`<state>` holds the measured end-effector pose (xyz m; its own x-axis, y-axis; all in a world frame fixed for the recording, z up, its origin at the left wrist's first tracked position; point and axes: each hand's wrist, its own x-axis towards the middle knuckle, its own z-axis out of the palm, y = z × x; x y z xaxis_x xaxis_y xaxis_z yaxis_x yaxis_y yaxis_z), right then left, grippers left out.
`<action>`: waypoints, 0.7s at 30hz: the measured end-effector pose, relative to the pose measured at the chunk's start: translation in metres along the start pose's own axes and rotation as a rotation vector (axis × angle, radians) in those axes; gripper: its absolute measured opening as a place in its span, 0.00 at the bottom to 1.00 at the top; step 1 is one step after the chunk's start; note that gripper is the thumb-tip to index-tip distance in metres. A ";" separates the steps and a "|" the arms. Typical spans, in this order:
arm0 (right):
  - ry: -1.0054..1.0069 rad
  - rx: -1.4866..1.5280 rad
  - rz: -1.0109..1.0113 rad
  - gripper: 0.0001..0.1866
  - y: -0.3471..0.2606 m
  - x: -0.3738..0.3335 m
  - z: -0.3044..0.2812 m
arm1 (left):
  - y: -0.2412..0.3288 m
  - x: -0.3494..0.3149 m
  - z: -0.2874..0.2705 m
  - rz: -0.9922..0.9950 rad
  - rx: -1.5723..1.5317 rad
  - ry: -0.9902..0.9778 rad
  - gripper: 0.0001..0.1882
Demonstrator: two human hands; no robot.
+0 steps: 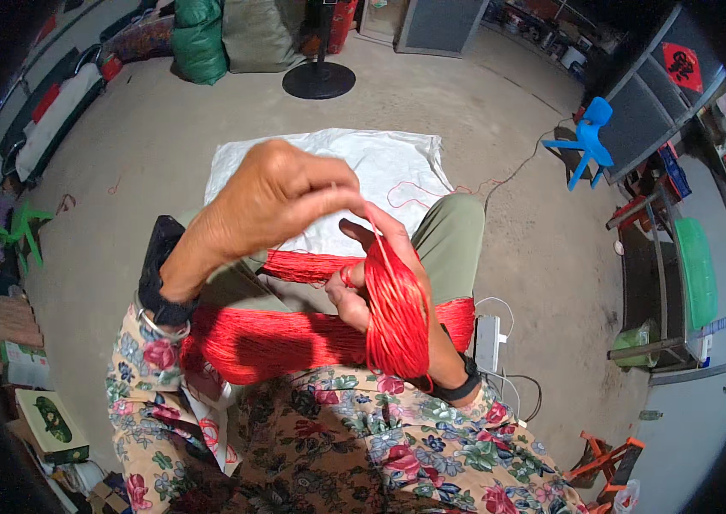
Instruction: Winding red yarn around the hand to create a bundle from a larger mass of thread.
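My left hand [282, 190] is raised above my lap, with thumb and fingers pinched together on a strand of red cord. That strand runs down to a thick bundle of red cord [397, 313] looped around my right hand [350, 295]. The fingers of my right hand are curled, with cord around them, and the bundle hides part of the palm. Across my thighs lies a large skein of red cord [294, 338], and a smaller red section [312, 265] shows beyond it between my knees.
A white sheet [329, 154] is spread on the floor ahead, with a loose red strand [414, 193] at its right. A power strip [488, 343] with cables lies by my right side. Farther off stand a blue chair [590, 141], a black round base [318, 80] and stuffed sacks [260, 38].
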<state>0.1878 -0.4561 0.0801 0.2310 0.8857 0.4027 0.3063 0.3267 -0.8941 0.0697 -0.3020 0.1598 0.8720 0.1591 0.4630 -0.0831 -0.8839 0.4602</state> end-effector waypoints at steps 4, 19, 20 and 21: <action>0.076 0.286 0.017 0.27 -0.028 0.000 -0.004 | -0.028 0.008 0.017 -0.219 -0.155 0.191 0.08; 0.092 0.124 -0.014 0.03 -0.021 0.001 -0.022 | -0.054 -0.035 0.072 -0.524 -0.482 0.340 0.11; 0.102 0.043 0.011 0.03 -0.022 0.001 -0.024 | -0.054 -0.036 0.070 -0.525 -0.481 0.339 0.11; 0.078 -0.014 -0.065 0.04 -0.020 -0.001 -0.025 | -0.053 -0.036 0.067 -0.521 -0.466 0.349 0.11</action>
<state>0.2048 -0.4719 0.1024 0.2811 0.8344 0.4741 0.3358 0.3772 -0.8631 0.0750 -0.2901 0.0678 0.6580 0.7006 0.2760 0.0340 -0.3937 0.9186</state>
